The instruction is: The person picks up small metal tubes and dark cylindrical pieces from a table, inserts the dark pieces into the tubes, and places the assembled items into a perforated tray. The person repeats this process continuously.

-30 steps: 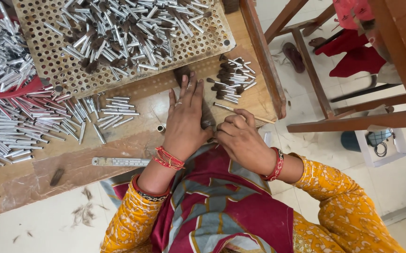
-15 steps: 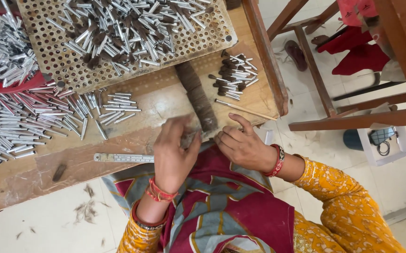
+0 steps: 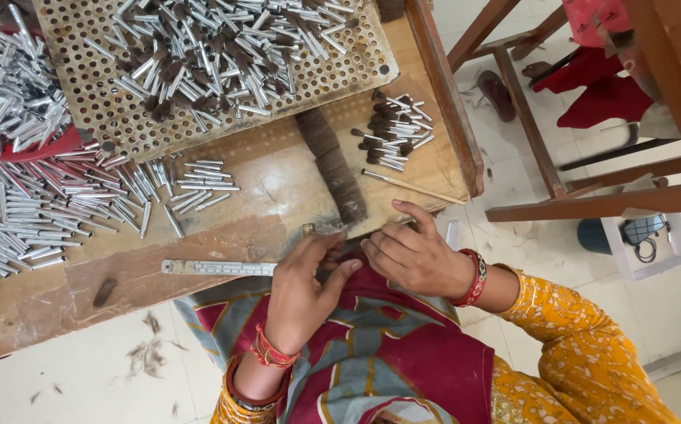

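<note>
The floor (image 3: 65,392) is pale and smooth, with little tufts of brown hair lying on it at the lower left. A worn wooden table (image 3: 34,314) fills the left and middle of the frame. At the upper right stands a brown wooden frame (image 3: 591,204) with slanted legs. A small white box (image 3: 642,243) sits on the floor at the right. The light is bright and even.

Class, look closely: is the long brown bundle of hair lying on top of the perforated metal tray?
No: the brown hair bundle lies on the wooden table, below the perforated tray.
</note>
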